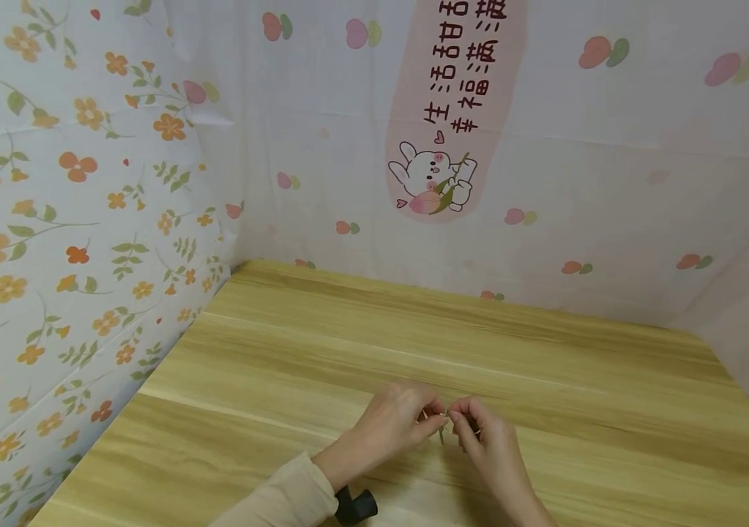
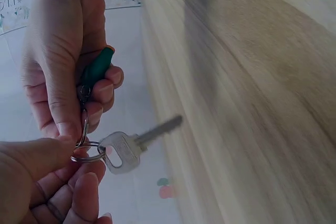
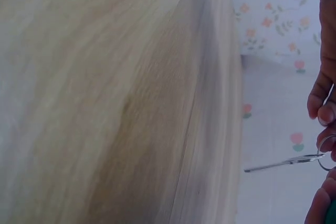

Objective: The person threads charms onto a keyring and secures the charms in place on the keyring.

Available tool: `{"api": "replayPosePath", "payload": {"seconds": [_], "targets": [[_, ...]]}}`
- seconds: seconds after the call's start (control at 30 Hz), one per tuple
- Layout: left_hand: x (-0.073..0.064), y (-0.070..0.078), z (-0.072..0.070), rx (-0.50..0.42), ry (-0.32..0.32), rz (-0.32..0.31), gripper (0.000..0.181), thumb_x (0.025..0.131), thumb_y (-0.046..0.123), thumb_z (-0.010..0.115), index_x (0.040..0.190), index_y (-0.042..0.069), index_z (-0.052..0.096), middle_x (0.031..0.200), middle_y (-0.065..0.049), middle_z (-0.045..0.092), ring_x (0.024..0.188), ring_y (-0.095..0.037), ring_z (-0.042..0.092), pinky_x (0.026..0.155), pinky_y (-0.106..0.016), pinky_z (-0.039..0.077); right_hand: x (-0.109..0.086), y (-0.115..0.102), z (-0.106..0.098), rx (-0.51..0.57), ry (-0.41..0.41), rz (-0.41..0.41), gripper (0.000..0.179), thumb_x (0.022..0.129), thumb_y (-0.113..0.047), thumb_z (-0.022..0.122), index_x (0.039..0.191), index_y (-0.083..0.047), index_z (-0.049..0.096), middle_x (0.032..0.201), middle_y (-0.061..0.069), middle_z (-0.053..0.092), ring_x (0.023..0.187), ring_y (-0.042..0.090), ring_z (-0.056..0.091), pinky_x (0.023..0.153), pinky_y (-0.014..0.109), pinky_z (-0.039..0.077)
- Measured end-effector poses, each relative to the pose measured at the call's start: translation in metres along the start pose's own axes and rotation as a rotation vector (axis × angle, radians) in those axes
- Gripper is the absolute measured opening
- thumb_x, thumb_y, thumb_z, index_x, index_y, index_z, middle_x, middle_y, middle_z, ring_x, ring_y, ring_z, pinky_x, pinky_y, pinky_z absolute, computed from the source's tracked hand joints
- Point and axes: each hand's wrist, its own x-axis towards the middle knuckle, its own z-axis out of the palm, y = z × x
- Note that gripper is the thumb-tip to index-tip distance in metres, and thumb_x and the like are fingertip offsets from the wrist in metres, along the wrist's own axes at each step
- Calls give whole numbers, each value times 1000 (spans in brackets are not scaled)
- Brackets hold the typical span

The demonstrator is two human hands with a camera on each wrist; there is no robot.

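Over the wooden table, both hands meet at a silver key [image 2: 122, 153] on a metal split ring [image 2: 88, 158]. My left hand [image 1: 392, 419] pinches the ring between thumb and fingers. In my right hand [image 1: 491, 445] is a green key fob [image 2: 97, 68] with an orange end, the fingers curled round it. A small metal clasp [image 2: 85, 94] joins the fob to a second metal loop [image 2: 85, 128], whose lower end lies at the fingertips. The key hangs free, blade pointing away from the fingers. Where the two rings meet is partly hidden by the fingertips.
The wood-grain table [image 1: 321, 351] runs back to a white printed cloth [image 1: 334, 146] with a rabbit drawing. At the left hangs a flowered cloth [image 1: 84, 219]. A black object [image 1: 356, 506] sits by the left sleeve [image 1: 288, 494].
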Motion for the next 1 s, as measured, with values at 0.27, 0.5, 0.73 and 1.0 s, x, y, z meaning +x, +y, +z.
{"api": "replayPosePath", "payload": {"seconds": [0.27, 0.5, 0.73, 1.0], "targets": [[0, 3, 2, -11, -24, -9, 9, 83, 20, 73, 77, 15, 69, 68, 9, 62, 56, 6, 43, 49, -5, 31, -4, -2, -2, -56, -11, -18, 15, 84, 7, 63, 81, -8, 62, 62, -5, 55, 52, -6, 41, 44, 17, 42], [-2, 3, 4, -63, 7, -6, 7, 84, 18, 71, 78, 14, 71, 70, 8, 64, 58, 7, 44, 50, -5, 32, -5, 0, -2, 16, -25, 68, 17, 82, 8, 63, 81, -9, 63, 64, -8, 54, 49, -3, 43, 41, 19, 41], [-3, 4, 3, -107, 12, -36, 6, 85, 17, 70, 80, 13, 70, 73, 7, 64, 58, 7, 44, 50, -6, 33, -6, 3, -2, 133, -26, 157, 8, 86, 5, 60, 82, -1, 62, 64, -3, 55, 46, 2, 45, 39, 20, 40], [-4, 4, 4, -111, 7, -43, 6, 85, 17, 69, 80, 14, 70, 74, 9, 65, 59, 9, 44, 51, -5, 34, -7, 4, -1, 140, 0, 156, 9, 85, 8, 60, 81, 0, 61, 63, -1, 55, 45, 3, 46, 39, 21, 41]]}}
